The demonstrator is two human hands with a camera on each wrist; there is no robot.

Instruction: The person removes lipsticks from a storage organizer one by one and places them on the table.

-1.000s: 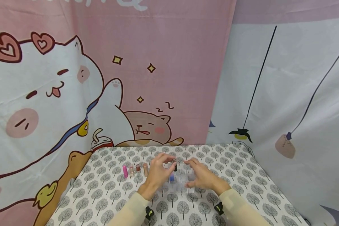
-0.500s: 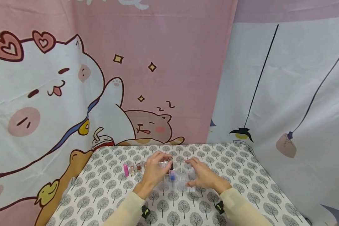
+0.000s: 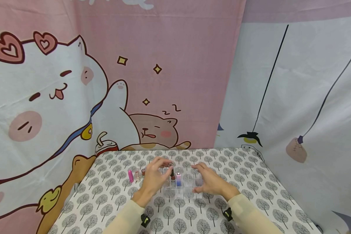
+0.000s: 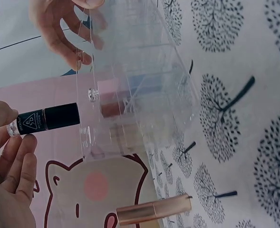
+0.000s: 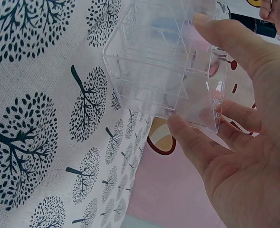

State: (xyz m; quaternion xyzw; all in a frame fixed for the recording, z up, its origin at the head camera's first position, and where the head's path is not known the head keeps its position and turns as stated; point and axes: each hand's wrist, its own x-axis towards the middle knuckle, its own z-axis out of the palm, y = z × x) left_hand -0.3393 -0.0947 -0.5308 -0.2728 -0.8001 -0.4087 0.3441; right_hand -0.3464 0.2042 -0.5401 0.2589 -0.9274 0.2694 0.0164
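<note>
Pinching a white-lettered black tube (image 4: 47,119)

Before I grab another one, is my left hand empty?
No, the left hand pinches a black cylindrical tube at one end.

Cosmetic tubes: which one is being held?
The black tube with white lettering: the left hand pinches it above the clear organizer, while the others, like the bright pink tube, are on the tablecloth or inside it.
</note>
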